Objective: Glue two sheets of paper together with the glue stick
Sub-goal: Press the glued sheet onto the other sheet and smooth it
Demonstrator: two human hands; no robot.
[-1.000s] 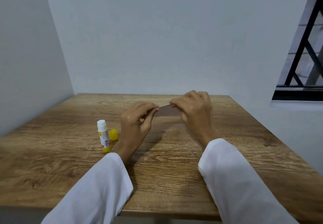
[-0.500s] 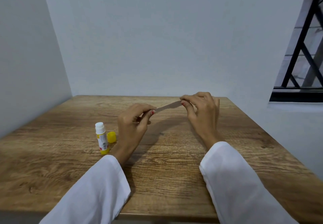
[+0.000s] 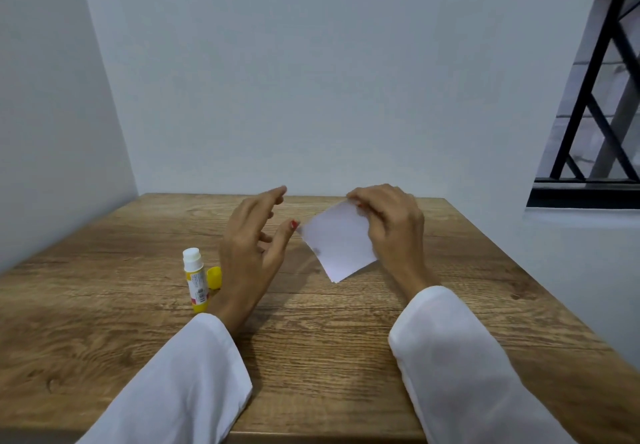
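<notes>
One white paper hangs tilted above the desk at frame center, pinched at its upper corner by the right hand. Left of it, the left hand hovers with fingers spread, holding nothing. Farther left, the uncapped glue stick stands upright beside its yellow cap.

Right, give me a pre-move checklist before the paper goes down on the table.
1. Paper held: ok, the right hand pinches its top corner, sheet hanging tilted above the table.
2. Left hand free: ok, fingers relaxed, thumb tip near the paper's left corner.
3. Two sheets bonded: cannot tell, only one white face shows.
4. Glue stick out of the way: ok, upright left of the left hand.
5. Glue stick recapped: not ok, the yellow cap sits beside it.
</notes>
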